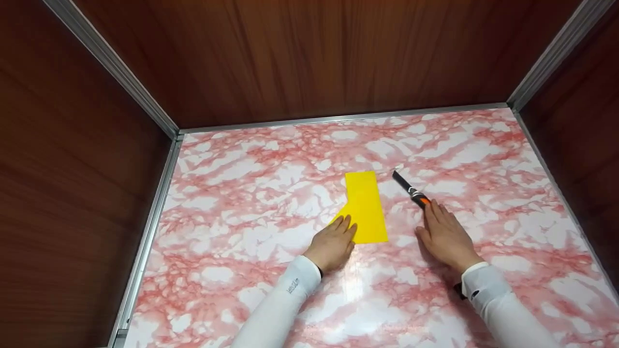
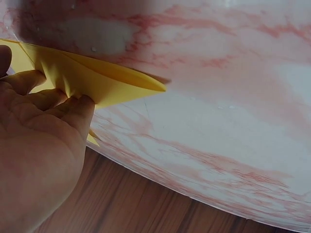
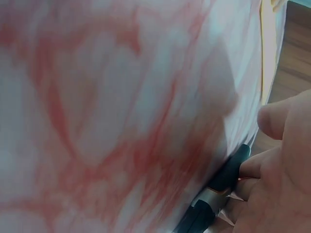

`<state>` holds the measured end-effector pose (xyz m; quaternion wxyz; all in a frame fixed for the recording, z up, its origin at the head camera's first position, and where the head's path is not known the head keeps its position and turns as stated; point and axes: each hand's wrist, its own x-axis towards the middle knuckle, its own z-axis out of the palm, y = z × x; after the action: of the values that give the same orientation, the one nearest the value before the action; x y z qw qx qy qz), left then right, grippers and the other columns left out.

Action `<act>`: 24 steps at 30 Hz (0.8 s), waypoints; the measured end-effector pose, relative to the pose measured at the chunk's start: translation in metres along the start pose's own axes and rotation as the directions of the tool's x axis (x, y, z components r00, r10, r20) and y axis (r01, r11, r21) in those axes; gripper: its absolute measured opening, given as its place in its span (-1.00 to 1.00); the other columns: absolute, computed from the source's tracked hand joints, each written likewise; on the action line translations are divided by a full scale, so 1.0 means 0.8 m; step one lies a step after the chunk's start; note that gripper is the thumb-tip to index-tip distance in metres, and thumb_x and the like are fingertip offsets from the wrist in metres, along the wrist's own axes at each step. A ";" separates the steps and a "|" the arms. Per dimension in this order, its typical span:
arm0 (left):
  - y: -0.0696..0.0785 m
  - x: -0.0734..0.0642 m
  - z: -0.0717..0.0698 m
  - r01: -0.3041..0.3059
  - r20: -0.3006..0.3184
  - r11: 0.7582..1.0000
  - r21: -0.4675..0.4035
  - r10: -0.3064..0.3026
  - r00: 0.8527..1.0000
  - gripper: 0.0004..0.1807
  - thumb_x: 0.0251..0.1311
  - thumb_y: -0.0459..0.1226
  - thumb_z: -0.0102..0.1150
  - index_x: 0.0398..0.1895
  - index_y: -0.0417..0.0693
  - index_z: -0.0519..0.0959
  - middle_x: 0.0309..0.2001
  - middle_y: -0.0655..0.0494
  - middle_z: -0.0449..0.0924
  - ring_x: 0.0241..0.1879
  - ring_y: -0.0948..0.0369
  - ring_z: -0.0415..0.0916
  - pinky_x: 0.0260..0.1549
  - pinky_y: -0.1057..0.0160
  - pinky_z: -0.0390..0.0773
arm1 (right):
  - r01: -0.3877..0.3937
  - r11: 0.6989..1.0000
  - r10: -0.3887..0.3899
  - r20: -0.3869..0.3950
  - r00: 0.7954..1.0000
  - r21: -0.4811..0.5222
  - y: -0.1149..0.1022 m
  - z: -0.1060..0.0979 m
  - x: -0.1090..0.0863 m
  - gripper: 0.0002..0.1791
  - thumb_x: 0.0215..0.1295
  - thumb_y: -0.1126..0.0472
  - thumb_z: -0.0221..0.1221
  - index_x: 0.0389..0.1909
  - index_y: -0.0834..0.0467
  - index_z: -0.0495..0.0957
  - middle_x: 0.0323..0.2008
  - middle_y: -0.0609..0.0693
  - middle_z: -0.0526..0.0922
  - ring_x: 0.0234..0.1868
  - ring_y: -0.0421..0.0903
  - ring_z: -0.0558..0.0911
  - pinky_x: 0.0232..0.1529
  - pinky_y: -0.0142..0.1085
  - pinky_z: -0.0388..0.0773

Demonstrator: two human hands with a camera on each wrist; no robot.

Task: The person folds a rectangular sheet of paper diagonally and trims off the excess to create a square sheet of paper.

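A folded sheet of yellow paper (image 1: 366, 205) lies on the table, its lower left part slanting out under my left hand (image 1: 332, 245). The fingers of that hand rest on the paper, nearly straight. In the left wrist view the folded yellow paper (image 2: 109, 85) stands slightly apart in layers at its pointed corner. To the right, my right hand (image 1: 447, 237) touches the near end of a black utility knife (image 1: 403, 182) with an orange patch and a silver band. Its fingers lie along the knife (image 3: 228, 170), with the thumb held apart; the fingers partly hide the handle.
The tabletop (image 1: 232, 203) has a red and white marbled pattern. Dark wood-grain panels stand behind (image 1: 333, 58) and at both sides, with metal strips (image 1: 338, 118) along the table edges.
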<state>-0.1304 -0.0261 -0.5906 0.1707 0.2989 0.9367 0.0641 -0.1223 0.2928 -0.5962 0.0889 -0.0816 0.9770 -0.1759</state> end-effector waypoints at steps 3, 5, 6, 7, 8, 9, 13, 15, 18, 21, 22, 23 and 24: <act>0.000 0.000 0.000 0.000 -0.004 1.000 0.003 0.000 1.000 -0.39 0.63 -0.02 -0.24 0.63 0.00 0.14 0.63 -0.02 -0.04 0.61 0.08 -0.13 0.51 0.17 -0.03 | 0.010 1.000 -0.009 0.005 1.000 -0.019 -0.006 0.003 -0.005 -0.10 0.53 -0.04 0.08 0.55 0.48 -0.06 0.55 0.45 -0.05 0.54 0.40 -0.01 0.49 0.22 -0.10; -0.001 0.000 0.001 -0.003 -0.011 1.000 0.006 0.003 1.000 -0.39 0.63 -0.02 -0.23 0.63 -0.01 0.15 0.63 -0.03 -0.02 0.60 0.08 -0.12 0.51 0.18 -0.04 | 0.018 0.999 -0.018 0.007 1.000 -0.029 -0.008 0.005 -0.009 -0.08 0.50 -0.03 0.12 0.55 0.48 -0.06 0.55 0.45 -0.05 0.54 0.41 0.00 0.48 0.23 -0.07; -0.001 0.001 0.001 -0.006 -0.015 1.000 0.007 0.006 1.000 -0.39 0.63 -0.03 -0.23 0.62 -0.02 0.16 0.62 -0.04 -0.01 0.60 0.07 -0.11 0.51 0.17 -0.03 | 0.020 0.999 -0.019 0.012 1.000 -0.028 -0.009 0.005 -0.010 -0.07 0.49 -0.03 0.13 0.55 0.48 -0.07 0.55 0.45 -0.05 0.54 0.41 0.00 0.48 0.23 -0.07; 0.000 0.001 0.000 -0.009 -0.020 1.000 0.010 0.009 1.000 -0.40 0.63 -0.03 -0.22 0.62 -0.02 0.17 0.62 -0.05 0.00 0.60 0.06 -0.09 0.51 0.17 -0.03 | 0.019 1.000 -0.018 0.017 1.000 -0.025 -0.009 0.006 -0.012 -0.06 0.48 -0.03 0.14 0.56 0.47 -0.07 0.55 0.45 -0.05 0.54 0.40 0.00 0.48 0.23 -0.07; 0.000 0.001 0.001 -0.011 -0.025 1.000 0.012 0.011 1.000 -0.40 0.63 -0.04 -0.22 0.61 -0.03 0.18 0.62 -0.05 0.01 0.60 0.06 -0.08 0.50 0.17 -0.02 | 0.017 1.000 -0.016 0.023 1.000 -0.022 -0.010 0.007 -0.014 -0.05 0.48 -0.03 0.15 0.56 0.46 -0.08 0.56 0.44 -0.06 0.54 0.40 0.00 0.48 0.23 -0.07; 0.000 0.002 0.001 -0.012 -0.028 1.000 0.013 0.012 1.000 -0.40 0.63 -0.04 -0.21 0.61 -0.03 0.18 0.61 -0.05 0.02 0.59 0.05 -0.07 0.50 0.17 -0.02 | 0.015 1.000 -0.014 0.026 1.000 -0.020 -0.010 0.007 -0.016 -0.04 0.47 -0.04 0.16 0.57 0.45 -0.08 0.56 0.43 -0.05 0.54 0.39 0.00 0.48 0.24 -0.06; 0.000 0.002 0.001 -0.012 -0.034 1.000 0.024 0.013 0.999 -0.41 0.63 -0.04 -0.20 0.61 -0.03 0.20 0.61 -0.05 0.03 0.59 0.05 -0.06 0.50 0.18 -0.02 | 0.018 1.000 -0.018 0.000 1.000 -0.006 -0.013 0.009 -0.024 -0.08 0.45 -0.03 0.19 0.56 0.43 0.01 0.55 0.41 0.03 0.53 0.37 0.07 0.46 0.24 -0.01; 0.000 0.002 0.002 -0.012 -0.034 0.999 0.033 0.013 0.999 -0.41 0.63 -0.04 -0.20 0.61 -0.03 0.20 0.61 -0.05 0.03 0.59 0.06 -0.06 0.50 0.19 -0.02 | 0.024 1.000 -0.024 -0.032 0.999 0.002 -0.015 0.009 -0.026 -0.11 0.44 -0.01 0.21 0.54 0.43 0.09 0.53 0.40 0.11 0.51 0.36 0.13 0.45 0.24 0.04; -0.001 0.001 0.002 -0.012 -0.037 0.999 0.040 0.014 0.999 -0.41 0.63 -0.04 -0.21 0.61 -0.03 0.20 0.61 -0.05 0.04 0.59 0.05 -0.06 0.50 0.18 -0.02 | 0.024 0.999 -0.022 -0.085 0.996 0.029 -0.014 0.008 -0.024 -0.17 0.41 0.03 0.24 0.50 0.42 0.19 0.48 0.40 0.23 0.45 0.36 0.26 0.40 0.26 0.15; -0.001 0.001 0.003 -0.009 -0.034 0.999 0.037 0.010 0.999 -0.40 0.63 -0.04 -0.20 0.61 -0.03 0.19 0.61 -0.04 0.03 0.59 0.06 -0.06 0.50 0.19 -0.02 | 0.021 0.998 -0.014 -0.141 0.990 0.053 -0.012 0.007 -0.019 -0.22 0.40 0.08 0.26 0.47 0.42 0.26 0.41 0.41 0.33 0.37 0.37 0.36 0.32 0.28 0.26; 0.000 0.001 0.003 -0.008 -0.032 0.999 0.035 0.009 0.999 -0.40 0.63 -0.03 -0.20 0.61 -0.03 0.19 0.61 -0.04 0.03 0.59 0.06 -0.07 0.50 0.19 -0.02 | 0.022 0.998 -0.012 -0.162 0.987 0.058 -0.011 0.006 -0.016 -0.25 0.39 0.10 0.27 0.46 0.42 0.29 0.38 0.42 0.37 0.34 0.37 0.39 0.29 0.29 0.29; 0.000 0.002 0.002 -0.007 -0.030 0.999 0.034 0.008 1.000 -0.40 0.63 -0.03 -0.20 0.61 -0.02 0.19 0.61 -0.04 0.02 0.59 0.06 -0.07 0.50 0.19 -0.02 | 0.019 0.998 -0.008 -0.181 0.983 0.059 -0.010 0.006 -0.013 -0.27 0.39 0.11 0.27 0.44 0.42 0.32 0.35 0.41 0.41 0.29 0.38 0.43 0.25 0.29 0.32; 0.000 0.001 0.003 -0.005 -0.027 0.999 0.032 0.006 1.000 -0.40 0.63 -0.03 -0.20 0.61 -0.02 0.19 0.61 -0.03 0.02 0.60 0.06 -0.07 0.50 0.19 -0.03 | 0.015 0.998 -0.002 -0.199 0.980 0.060 -0.009 0.006 -0.009 -0.29 0.38 0.12 0.29 0.42 0.42 0.35 0.30 0.41 0.45 0.25 0.38 0.46 0.21 0.29 0.36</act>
<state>-0.1307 -0.0255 -0.5928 0.1530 0.3033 0.9390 0.0538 -0.1135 0.2863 -0.5967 -0.0074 -0.0651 0.9748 -0.2134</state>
